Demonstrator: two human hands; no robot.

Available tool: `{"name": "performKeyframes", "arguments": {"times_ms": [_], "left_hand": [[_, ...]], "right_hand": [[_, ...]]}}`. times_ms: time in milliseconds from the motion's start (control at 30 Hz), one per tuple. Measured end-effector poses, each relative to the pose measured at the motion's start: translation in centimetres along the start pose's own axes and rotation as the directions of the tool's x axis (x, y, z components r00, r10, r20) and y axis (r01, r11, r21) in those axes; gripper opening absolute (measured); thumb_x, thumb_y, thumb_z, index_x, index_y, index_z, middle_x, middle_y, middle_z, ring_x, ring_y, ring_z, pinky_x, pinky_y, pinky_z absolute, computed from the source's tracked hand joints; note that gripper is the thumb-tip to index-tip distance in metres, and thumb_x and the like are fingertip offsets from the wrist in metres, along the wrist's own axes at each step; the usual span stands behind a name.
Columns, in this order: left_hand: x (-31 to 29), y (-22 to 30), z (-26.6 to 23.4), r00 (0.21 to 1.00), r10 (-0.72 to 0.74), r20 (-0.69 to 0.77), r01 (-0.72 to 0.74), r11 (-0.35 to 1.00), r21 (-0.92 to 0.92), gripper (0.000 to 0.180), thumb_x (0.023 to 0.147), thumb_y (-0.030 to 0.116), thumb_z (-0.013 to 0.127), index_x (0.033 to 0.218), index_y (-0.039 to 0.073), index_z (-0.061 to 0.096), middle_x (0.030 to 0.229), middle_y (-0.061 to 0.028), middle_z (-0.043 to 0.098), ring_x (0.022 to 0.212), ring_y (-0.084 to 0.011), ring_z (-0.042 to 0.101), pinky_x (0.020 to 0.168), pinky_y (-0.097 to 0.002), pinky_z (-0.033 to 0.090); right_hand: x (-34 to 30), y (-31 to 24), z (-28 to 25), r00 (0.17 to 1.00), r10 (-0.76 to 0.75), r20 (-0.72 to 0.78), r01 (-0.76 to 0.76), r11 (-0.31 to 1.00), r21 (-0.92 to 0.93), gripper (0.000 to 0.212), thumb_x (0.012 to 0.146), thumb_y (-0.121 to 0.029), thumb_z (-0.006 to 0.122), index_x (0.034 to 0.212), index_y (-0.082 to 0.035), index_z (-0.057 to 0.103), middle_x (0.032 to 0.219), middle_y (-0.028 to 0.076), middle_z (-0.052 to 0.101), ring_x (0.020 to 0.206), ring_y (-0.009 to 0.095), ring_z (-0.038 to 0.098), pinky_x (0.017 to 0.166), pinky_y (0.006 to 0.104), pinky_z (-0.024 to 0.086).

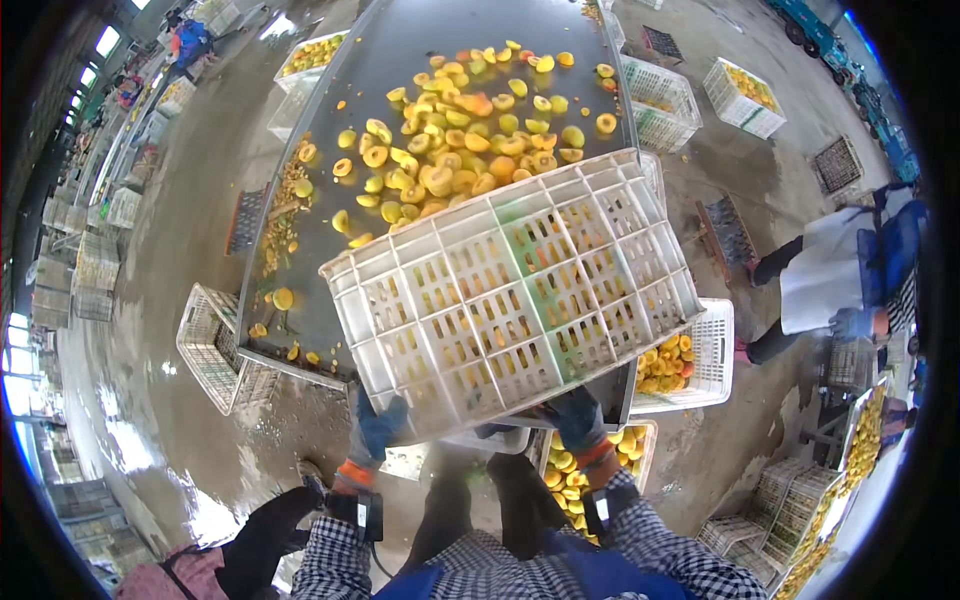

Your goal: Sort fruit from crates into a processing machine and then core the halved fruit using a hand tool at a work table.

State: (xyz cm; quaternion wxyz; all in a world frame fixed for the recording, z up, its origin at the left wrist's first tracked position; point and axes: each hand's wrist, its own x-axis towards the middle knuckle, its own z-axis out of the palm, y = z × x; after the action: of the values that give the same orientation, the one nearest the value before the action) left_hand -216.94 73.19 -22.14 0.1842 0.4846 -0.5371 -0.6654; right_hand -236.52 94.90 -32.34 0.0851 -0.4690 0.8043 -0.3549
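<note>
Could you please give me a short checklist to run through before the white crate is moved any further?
1. Left hand on the white crate: ok, holding near its near left corner.
2. Right hand on the crate: ok, at its near edge.
3. Crate over the metal table: ok, tilted, its far edge by the halved fruit.
4. Crate emptied: cannot tell; yellow shows through its slots.
5. Floor dry: not ok, shiny wet patches.
6. Co-worker at right clear of the crate: ok, standing apart.
</note>
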Motion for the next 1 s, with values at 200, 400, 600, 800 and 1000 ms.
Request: {"name": "performKeyframes", "arguments": {"times_ms": [200,400,600,800,1000], "left_hand": [[1.9,1.5,0.6,0.992,0.122,-0.028,-0.118,0.986,0.121,0.038,0.075,0.019,0.059,0.105,0.001,0.043,0.091,-0.0064,0.053,0.072,-0.0122,0.051,0.062,-0.0262,0.044],[5.0,7.7,4.9,0.996,0.064,-0.070,-0.073,0.989,-0.129,0.022,0.078,0.016,0.053,0.091,-0.001,0.050,0.090,-0.0081,0.054,0.078,-0.0140,0.052,0.068,-0.0271,0.044],[17.8,13.6,5.0,0.852,0.452,0.264,-0.427,0.892,-0.149,0.032,0.079,0.028,0.049,0.103,0.007,0.050,0.097,-0.0102,0.054,0.090,-0.0173,0.051,0.076,-0.0301,0.042],[26.9,6.3,-3.0,0.678,0.712,0.181,-0.731,0.629,0.263,0.028,0.082,0.028,0.044,0.099,0.006,0.052,0.090,-0.0049,0.055,0.076,-0.0154,0.053,0.066,-0.0265,0.045],[14.1,4.1,9.8,0.967,-0.151,0.204,0.131,0.986,0.106,0.044,0.076,0.025,0.052,0.113,0.006,0.039,0.103,-0.0060,0.052,0.086,-0.0203,0.052,0.063,-0.0371,0.045]], "right_hand": [[5.1,-2.8,-3.0,0.997,-0.069,-0.046,0.059,0.981,-0.187,0.024,0.068,-0.014,0.054,0.091,-0.007,0.058,0.093,0.011,0.056,0.085,0.026,0.054,0.074,0.0347,0.044],[11.6,1.0,-3.0,0.915,0.092,-0.394,0.058,0.934,0.352,0.010,0.065,-0.009,0.062,0.074,-0.008,0.060,0.073,0.010,0.057,0.072,0.025,0.056,0.065,0.0338,0.046],[30.7,0.0,-10.2,0.963,-0.188,-0.196,0.251,0.892,0.377,0.026,0.070,-0.012,0.061,0.092,-0.002,0.053,0.087,0.009,0.056,0.078,0.019,0.056,0.066,0.0309,0.045],[30.3,-4.7,-4.2,0.873,-0.131,-0.471,0.156,0.988,0.015,0.042,0.070,-0.014,0.058,0.108,-0.003,0.046,0.105,0.019,0.050,0.094,0.031,0.049,0.082,0.0342,0.039],[22.4,3.0,-4.6,0.643,0.703,0.303,-0.410,-0.018,0.912,0.040,0.068,-0.016,0.065,0.103,-0.003,0.051,0.087,0.007,0.059,0.073,0.014,0.055,0.064,0.0242,0.043]]}}
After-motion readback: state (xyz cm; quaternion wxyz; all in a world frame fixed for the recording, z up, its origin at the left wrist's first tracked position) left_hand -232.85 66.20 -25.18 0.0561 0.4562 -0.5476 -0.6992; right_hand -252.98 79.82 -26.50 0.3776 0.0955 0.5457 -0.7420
